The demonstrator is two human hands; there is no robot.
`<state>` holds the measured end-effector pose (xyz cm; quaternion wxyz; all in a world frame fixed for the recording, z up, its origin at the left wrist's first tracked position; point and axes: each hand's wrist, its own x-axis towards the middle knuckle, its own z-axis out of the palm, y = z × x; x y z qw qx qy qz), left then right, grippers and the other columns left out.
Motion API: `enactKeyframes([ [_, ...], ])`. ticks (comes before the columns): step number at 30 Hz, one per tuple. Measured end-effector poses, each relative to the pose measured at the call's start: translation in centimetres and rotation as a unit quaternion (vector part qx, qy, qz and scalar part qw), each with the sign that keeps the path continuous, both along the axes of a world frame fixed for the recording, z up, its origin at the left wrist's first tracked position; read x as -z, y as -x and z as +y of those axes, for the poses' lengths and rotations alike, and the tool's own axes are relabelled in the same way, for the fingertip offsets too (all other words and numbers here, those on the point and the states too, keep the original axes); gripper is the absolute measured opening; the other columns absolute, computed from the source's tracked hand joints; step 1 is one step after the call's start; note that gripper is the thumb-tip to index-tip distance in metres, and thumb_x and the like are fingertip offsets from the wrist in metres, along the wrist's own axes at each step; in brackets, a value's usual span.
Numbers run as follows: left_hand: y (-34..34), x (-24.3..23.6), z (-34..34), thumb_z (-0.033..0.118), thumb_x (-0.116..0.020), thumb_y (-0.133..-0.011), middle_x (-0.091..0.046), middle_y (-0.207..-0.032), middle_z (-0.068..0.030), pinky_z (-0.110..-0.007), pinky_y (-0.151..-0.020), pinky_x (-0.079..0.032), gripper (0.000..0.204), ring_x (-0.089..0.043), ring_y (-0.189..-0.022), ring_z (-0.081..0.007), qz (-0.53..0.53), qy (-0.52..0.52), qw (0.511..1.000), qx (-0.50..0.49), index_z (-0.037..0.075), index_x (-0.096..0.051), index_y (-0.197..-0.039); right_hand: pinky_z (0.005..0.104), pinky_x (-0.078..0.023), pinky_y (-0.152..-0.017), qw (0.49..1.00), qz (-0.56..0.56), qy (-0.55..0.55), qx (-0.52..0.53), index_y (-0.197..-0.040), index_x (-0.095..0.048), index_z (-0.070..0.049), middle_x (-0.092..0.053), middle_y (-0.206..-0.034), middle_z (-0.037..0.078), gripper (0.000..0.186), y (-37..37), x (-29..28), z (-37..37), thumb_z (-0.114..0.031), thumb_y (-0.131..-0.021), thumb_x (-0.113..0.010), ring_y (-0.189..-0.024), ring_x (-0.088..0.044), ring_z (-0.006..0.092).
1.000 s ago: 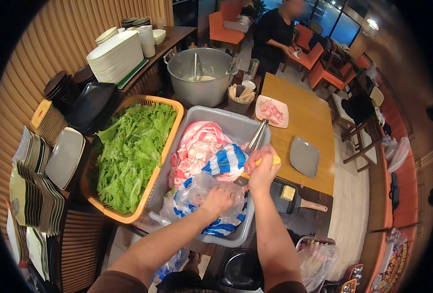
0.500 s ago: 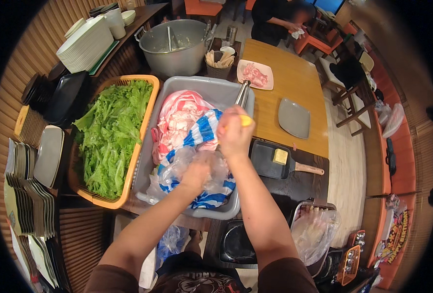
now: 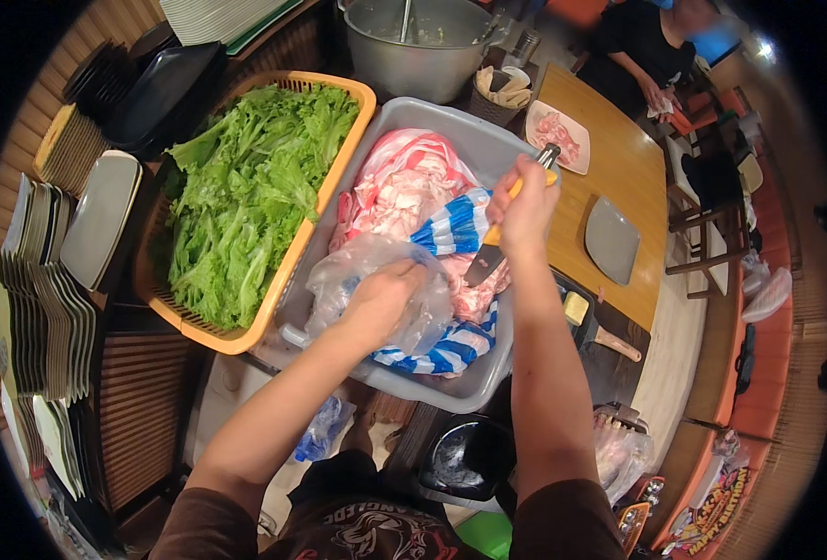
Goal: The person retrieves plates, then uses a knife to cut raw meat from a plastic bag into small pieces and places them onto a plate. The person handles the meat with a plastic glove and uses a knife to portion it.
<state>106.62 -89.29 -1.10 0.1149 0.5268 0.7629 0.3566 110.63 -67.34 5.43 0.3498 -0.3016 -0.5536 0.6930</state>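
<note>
A grey tub (image 3: 423, 112) holds sliced raw meat (image 3: 404, 191) in a red-and-white striped bag (image 3: 409, 145). A blue-and-white striped bag (image 3: 455, 224) lies over more meat beside it. My left hand (image 3: 382, 303) is closed on a crumpled clear plastic bag (image 3: 343, 275) in the tub's near part. My right hand (image 3: 525, 205), above the tub's right side, grips a yellow-handled tool whose flat metal blade (image 3: 483, 265) points down at the meat. Whether it is a knife or scissors I cannot make out. Metal tongs (image 3: 549, 154) show just beyond that hand, at the tub's corner.
An orange basket of lettuce (image 3: 245, 196) stands left, stacked plates (image 3: 40, 308) beyond it. Behind the tub is a large pot (image 3: 413, 56). Right, a wooden table (image 3: 609, 168) bears a meat plate (image 3: 562, 140) and a grey plate (image 3: 613, 241). Another person (image 3: 637, 56) sits at the back.
The view has shifted, so the tub sits farther right. My right hand has turned, and the tool's blade now shows over the meat. The left hand stays at the clear bag.
</note>
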Motion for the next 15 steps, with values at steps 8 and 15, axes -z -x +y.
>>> enactKeyframes([
  [8, -0.3, 0.5, 0.2, 0.001, -0.063, -0.077, -0.064, -0.106, -0.02, -0.047, -0.088, -0.053, 0.034, -0.063, -0.102, -0.0413, 0.052, 0.052, 0.997, 0.012, 0.0, -0.062, -0.111, 0.0363, -0.035, -0.042, 0.982, -0.026, 0.152, 0.11, -0.075, -0.044, -0.009, -0.038, -0.055, 0.001, 0.037, 0.3, 2.8, 8.9, -0.04, -0.093, -0.052, -0.043, -0.036, 0.016],
  [15, -2.3, 2.7, 3.7, 0.005, -0.063, -0.079, -0.062, -0.108, -0.0137, -0.042, -0.088, -0.056, 0.039, -0.064, -0.105, -0.0342, 0.232, -0.03, 0.967, 0.105, 0.0, -0.063, -0.118, 0.0396, -0.038, -0.038, 0.974, -0.018, 0.114, 0.195, -0.075, -0.051, -0.003, -0.05, -0.059, 0.01, 0.039, -1.5, 3.8, 9.7, -0.038, -0.092, -0.05, -0.043, -0.048, 0.0223],
])
